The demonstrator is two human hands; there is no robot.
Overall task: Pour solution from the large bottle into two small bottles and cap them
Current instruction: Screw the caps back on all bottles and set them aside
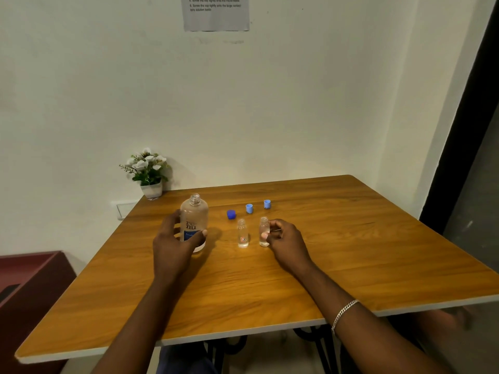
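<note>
Head view: wooden surface (351, 252) set against a pale wall, both forearms reaching in from the near edge. Item one, large bottle (194, 221): clear, uncapped, upright on the surface left of centre, with dark lettering above a blue label band. Left hand (172, 244): wrapped round the lower half of the large bottle, thumb laid across the front of the label, fingers (175, 215) curled round the far left side, wrist low and forearm running straight back to the near edge. Item two, left small bottle (242, 233): clear, open-necked, upright, standing free just right of the large bottle, with a small red mark low on its front. Item three, right small bottle (264, 230): clear, open-necked, upright, just beside the first. Right hand (286, 241): heel resting on the surface, thumb tip pressed to the front of the right small bottle, the other fingers curled in at its right side, so it is held in a light pinch. Fill level of either small bottle cannot be read. Item four, dark blue cap (231, 214): on the surface behind the left small bottle. Items five and six, first light blue cap (249, 208) and second light blue cap (267, 204): side by side further back, apart from each other. Sundries: silver chain bracelet (344, 311) on the right forearm; potted plant (148, 171) with white flowers at the far left corner; printed paper notice (216, 12) on the wall; maroon cabinet (32, 279) at lower left.
</note>
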